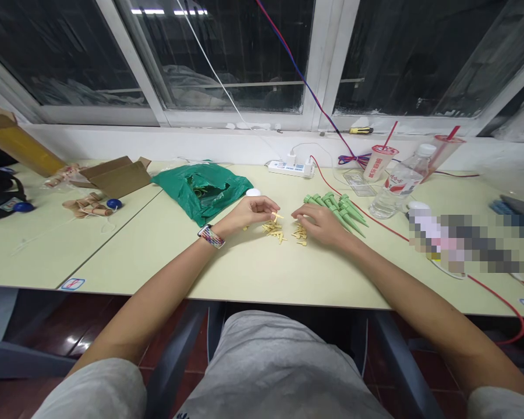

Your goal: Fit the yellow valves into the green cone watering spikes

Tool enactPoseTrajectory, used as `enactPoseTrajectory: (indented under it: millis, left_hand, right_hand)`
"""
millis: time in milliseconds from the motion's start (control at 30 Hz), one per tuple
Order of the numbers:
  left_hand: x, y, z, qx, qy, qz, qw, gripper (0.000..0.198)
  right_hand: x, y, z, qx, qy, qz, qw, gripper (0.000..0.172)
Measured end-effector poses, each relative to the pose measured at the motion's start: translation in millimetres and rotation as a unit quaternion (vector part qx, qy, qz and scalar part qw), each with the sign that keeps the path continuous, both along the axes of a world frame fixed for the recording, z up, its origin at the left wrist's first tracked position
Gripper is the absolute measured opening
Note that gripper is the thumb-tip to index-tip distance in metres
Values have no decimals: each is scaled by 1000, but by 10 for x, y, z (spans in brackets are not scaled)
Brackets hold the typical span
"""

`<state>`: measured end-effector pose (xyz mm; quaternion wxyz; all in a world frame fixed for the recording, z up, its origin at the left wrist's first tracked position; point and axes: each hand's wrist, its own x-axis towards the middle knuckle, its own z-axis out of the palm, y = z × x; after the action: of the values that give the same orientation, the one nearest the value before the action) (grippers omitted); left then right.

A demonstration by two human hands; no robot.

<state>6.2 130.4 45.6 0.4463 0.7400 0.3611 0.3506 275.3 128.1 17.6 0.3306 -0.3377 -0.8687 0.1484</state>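
My left hand (254,209) rests on the pale table (166,256), its fingertips pinched on a small yellow plastic piece (278,216). Below it lies a loose pile of several yellow pieces (274,231). My right hand (321,223) lies palm down with curled fingers beside a second small heap of yellow pieces (300,234); whether it grips one I cannot make out. Just behind the right hand sits a bundle of green cone-shaped spikes (338,208). A striped band is on my left wrist.
A green plastic bag (198,187) lies behind my left hand. A power strip (290,169), a red cable (388,230), a water bottle (395,185) and two drink cups (378,162) stand at the back right. An open cardboard box (116,174) and wooden bits lie left.
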Motion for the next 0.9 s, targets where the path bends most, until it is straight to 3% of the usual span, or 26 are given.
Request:
enactPoseTrajectory:
  millis: [100, 333, 467, 667, 800, 900]
  left_hand:
    - [108, -47, -52, 8, -24, -7, 1000, 33]
    - [270, -144, -143, 39, -57, 9, 998, 37]
    - [262, -199, -127, 148, -10, 21, 989, 29]
    - [198, -241, -77, 381, 176, 19, 907, 23]
    - [188, -222, -85, 441, 288, 15, 850, 27]
    - [196, -196, -136, 451, 319, -9, 834, 27]
  right_hand:
    - [-98, -83, 6, -47, 35, 27, 998, 24]
    - [-228, -186, 2, -161, 125, 36, 978, 33]
    - [-233, -185, 2, -260, 202, 66, 942, 33]
    - [-253, -184, 77, -347, 238, 92, 903, 42]
    - [-262, -186, 107, -406, 253, 97, 873, 43]
    - [-256, -193, 110, -472, 266, 90, 836, 39]
